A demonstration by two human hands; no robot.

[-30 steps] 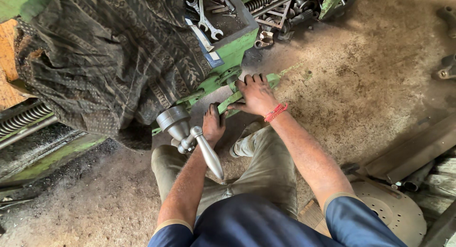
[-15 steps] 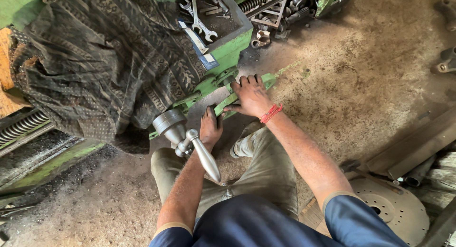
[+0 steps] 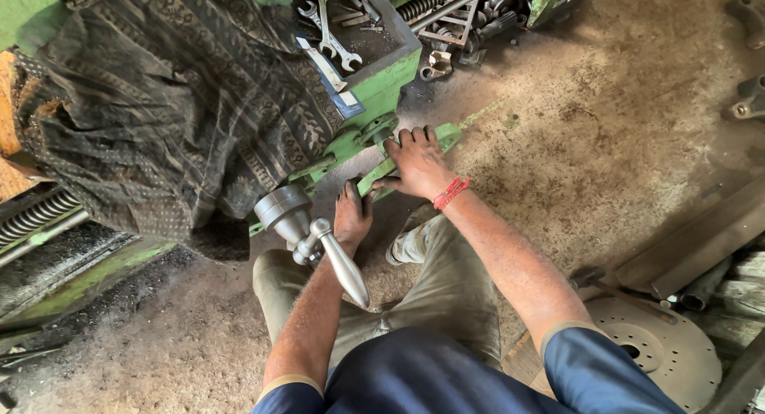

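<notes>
**Both hands on the green bracket at the foot of the machine**

From my seat at the far end of this feed, the biggest thing I see is the dark patterned cloth (image 3: 167, 103) draped over the green machine (image 3: 390, 83), filling the upper left. Below it the dusty concrete floor (image 3: 598, 127) spreads to the right, where a round perforated metal disc (image 3: 661, 350) lies near my right knee. On top of the machine sits an open tray (image 3: 402, 35) with several spanners (image 3: 331, 31) lying loose in it.

A polished steel handle (image 3: 323, 243) juts out from under the cloth, its tapered lever pointing down towards my lap.

The green bracket (image 3: 362, 147) runs along the machine's base, just above the floor. My right hand (image 3: 418, 163), with a red thread at the wrist, lies spread on its right end, fingers splayed flat, pressing rather than gripping. My left hand (image 3: 352, 215) sits just beside the steel handle, fingers curled against the bracket's lower edge; I cannot tell whether they close around anything.
</notes>
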